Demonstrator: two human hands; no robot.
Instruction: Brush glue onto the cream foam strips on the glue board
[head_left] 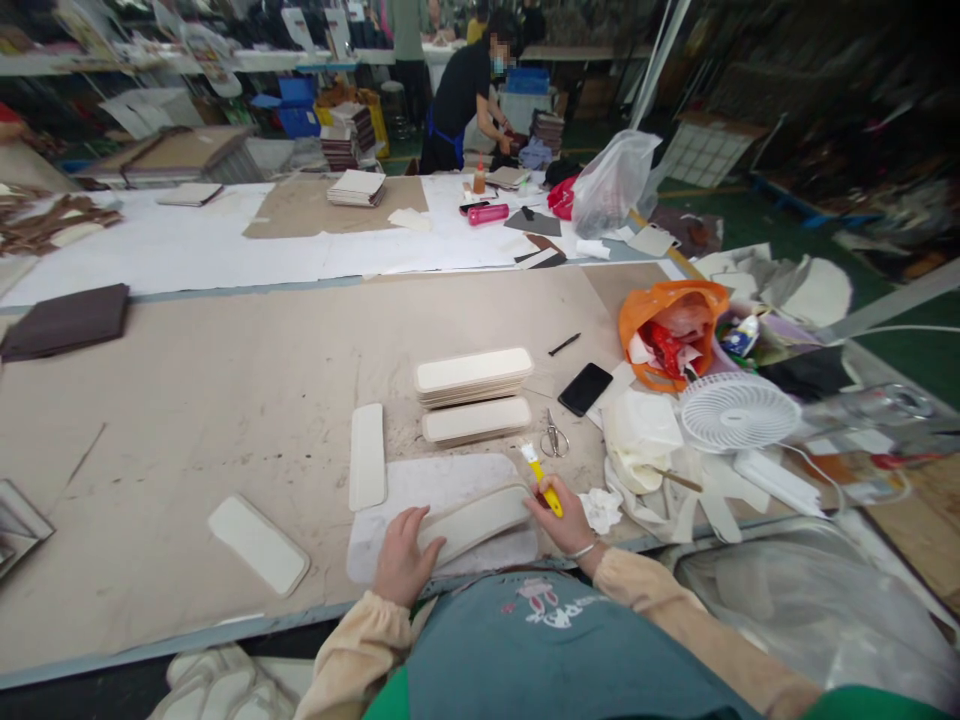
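My left hand (406,556) grips the left end of a long, pale, round-cornered panel (480,522), thumb on its upper face. At the panel's other end, my right hand (568,524) pinches the edge and also holds a yellow-handled brush (552,494), bristles pointing up and away. Beneath the panel lies a whitish sheet (450,480). Similar panels stand in a taller stack (474,372) and a lower stack (476,420) just beyond. One loose panel (367,456) overlaps the sheet's left edge, and another (259,545) lies farther left.
Right of the stacks are small scissors (555,436), a black phone (586,389) and a dark pen-like tool (565,344). A white fan (741,412), an orange bag (637,320) and crumpled paper (601,509) crowd the right side. A person (457,100) bends over work across the tables.
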